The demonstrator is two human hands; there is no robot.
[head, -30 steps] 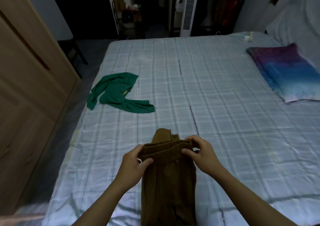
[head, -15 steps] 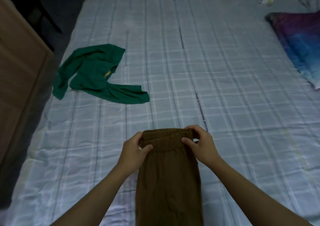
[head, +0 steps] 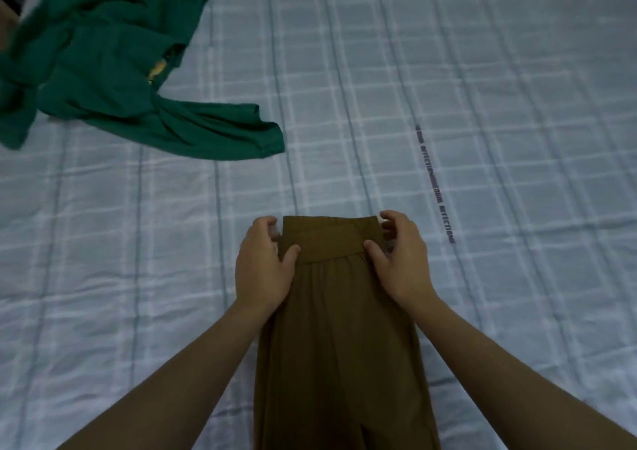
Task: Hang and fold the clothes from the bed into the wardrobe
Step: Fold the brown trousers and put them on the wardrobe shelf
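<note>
Brown trousers (head: 339, 329) lie flat and lengthwise on the bed (head: 499, 98), elastic waistband at the far end. My left hand (head: 263, 270) grips the waistband's left corner, thumb on top and fingers curled round the edge. At the right corner, my right hand (head: 401, 263) holds the band the same way, with its thumb pressed on the cloth. The trouser legs run out of the bottom of the view between my forearms. A crumpled green top (head: 113, 70) lies on the sheet at the far left, well away from both hands.
The pale blue checked sheet covers the whole view, with a printed line of text (head: 436, 184) to the right of the trousers. A sliver of a wooden wardrobe shows at the top left corner (head: 5, 19).
The trousers have been lowered from a raised, bunched hold to lie flat on the sheet. My view has tilted down and closer; the pillow and room have left the frame.
</note>
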